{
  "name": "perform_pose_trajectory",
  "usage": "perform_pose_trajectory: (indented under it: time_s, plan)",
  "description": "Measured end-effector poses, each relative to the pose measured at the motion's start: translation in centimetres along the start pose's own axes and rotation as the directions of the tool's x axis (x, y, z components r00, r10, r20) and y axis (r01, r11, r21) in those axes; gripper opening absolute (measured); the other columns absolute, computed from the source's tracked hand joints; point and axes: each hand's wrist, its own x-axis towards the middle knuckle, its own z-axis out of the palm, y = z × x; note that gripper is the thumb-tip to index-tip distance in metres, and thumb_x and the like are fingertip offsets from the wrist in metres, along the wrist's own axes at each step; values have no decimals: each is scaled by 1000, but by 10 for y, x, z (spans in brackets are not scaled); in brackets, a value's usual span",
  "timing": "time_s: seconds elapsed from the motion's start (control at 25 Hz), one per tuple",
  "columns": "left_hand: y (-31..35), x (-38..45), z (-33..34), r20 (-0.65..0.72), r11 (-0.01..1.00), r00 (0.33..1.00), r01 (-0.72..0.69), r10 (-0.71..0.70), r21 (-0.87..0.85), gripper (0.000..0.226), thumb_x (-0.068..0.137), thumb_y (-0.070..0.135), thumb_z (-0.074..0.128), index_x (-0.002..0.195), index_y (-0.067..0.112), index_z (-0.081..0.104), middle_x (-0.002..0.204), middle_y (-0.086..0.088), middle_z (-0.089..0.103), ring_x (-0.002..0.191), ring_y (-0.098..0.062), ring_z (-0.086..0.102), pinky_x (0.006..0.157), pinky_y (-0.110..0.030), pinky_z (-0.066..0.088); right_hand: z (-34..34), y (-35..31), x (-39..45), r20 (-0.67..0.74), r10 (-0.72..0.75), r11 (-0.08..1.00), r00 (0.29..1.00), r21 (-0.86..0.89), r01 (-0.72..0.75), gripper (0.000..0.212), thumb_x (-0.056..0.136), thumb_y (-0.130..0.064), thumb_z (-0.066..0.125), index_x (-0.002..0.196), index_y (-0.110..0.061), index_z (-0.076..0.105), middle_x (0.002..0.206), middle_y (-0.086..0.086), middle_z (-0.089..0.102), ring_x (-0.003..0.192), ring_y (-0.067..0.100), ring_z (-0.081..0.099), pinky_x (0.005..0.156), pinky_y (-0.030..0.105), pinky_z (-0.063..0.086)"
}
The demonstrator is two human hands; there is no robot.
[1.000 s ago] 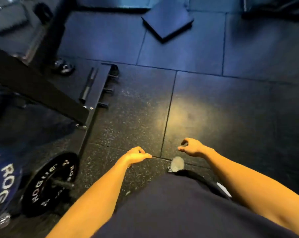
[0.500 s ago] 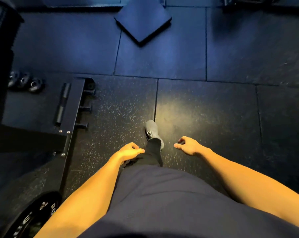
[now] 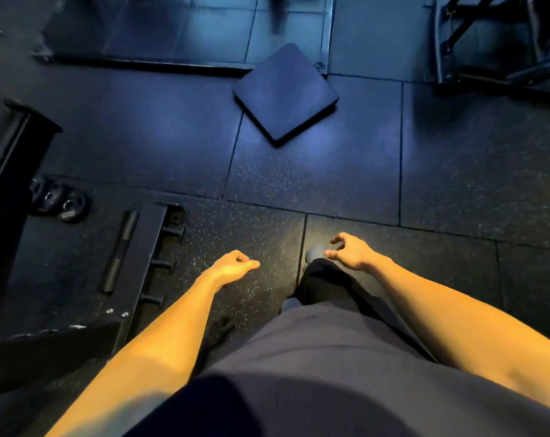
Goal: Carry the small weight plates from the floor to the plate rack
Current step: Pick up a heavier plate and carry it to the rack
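Note:
Several small black weight plates (image 3: 59, 201) lie in a cluster on the rubber floor at the left, beside a dark upright post. My left hand (image 3: 232, 267) hangs in front of me with loosely curled fingers and holds nothing. Held a little to the right over my leading foot, my right hand (image 3: 349, 251) is also empty, its fingers loosely spread and curled. Both hands are well to the right of the plates and nearer to me. No plate rack can be made out with certainty.
A black metal frame base (image 3: 144, 263) with short pegs and a bar lies on the floor at the left. A square dark pad (image 3: 284, 91) rests ahead at the middle. Another metal frame (image 3: 488, 42) stands at the far right. The floor is dark rubber tiles.
The view has moved forward and swung right; the large Rogue plate has dropped out of sight, and the small plates and square pad are nearer. Both hands stay empty.

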Motion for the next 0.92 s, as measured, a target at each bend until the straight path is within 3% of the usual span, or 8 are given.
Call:
perform_pose_trajectory:
  time_s: [0.08,0.16,0.32,0.4,0.56,0.68,0.8,0.92]
  plan:
    - [21,29,-23,46,999,998,43,-43,-12,35,90,49,59,110,19,59,93,1,53,84,-18,50,70,-31,41,-23,-27,43,37,2,999,999,-38,0,56,87,-37,63,134,-12,46,136,14,54,122,31,53,98,35,40]
    - [45,64,-55,44,997,996,78,-77,-20,32,88,51,60,105,24,59,85,1,51,77,-18,48,62,-31,37,-51,-57,94,84,-6,996,996,-91,14,55,87,-37,63,133,-11,47,135,13,55,123,29,52,98,33,40]
    - [112,124,-152,-86,985,989,112,-124,-133,32,89,49,60,115,30,57,107,-1,53,108,-26,56,76,-35,44,-131,-140,189,129,-47,981,991,-179,70,50,88,-38,62,128,-10,52,135,11,56,123,28,53,98,32,41]
    - [145,146,-204,-138,973,982,102,-132,-205,35,89,48,60,118,30,56,117,-4,55,114,-27,55,82,-38,46,-168,-190,229,129,-81,975,988,-198,106,48,88,-37,62,127,-10,54,134,11,56,122,27,53,99,31,41]
    - [176,189,-282,-211,932,957,120,-201,-342,38,86,49,63,118,31,57,120,-4,58,107,-25,56,84,-37,48,-223,-299,297,161,-162,943,974,-266,201,49,89,-35,61,130,-10,53,134,10,57,124,25,53,101,29,40]
    - [180,222,-329,-244,918,938,147,-248,-369,40,86,46,64,120,28,57,114,-2,59,95,-21,57,76,-31,49,-237,-372,350,221,-180,911,959,-330,247,50,89,-37,61,131,-11,52,135,9,56,124,25,52,102,30,40]
    - [171,264,-397,-177,899,936,220,-303,-378,42,86,49,61,123,30,53,119,1,56,98,-20,55,77,-34,49,-240,-453,414,266,-178,894,947,-359,268,50,89,-37,62,130,-11,53,134,8,57,120,25,54,101,33,42]
    - [159,302,-492,-198,890,930,211,-310,-404,45,88,49,60,128,29,53,129,-2,54,100,-19,52,79,-34,48,-242,-551,466,287,-173,861,942,-421,286,48,90,-38,60,129,-12,53,134,8,57,120,24,54,101,33,43]
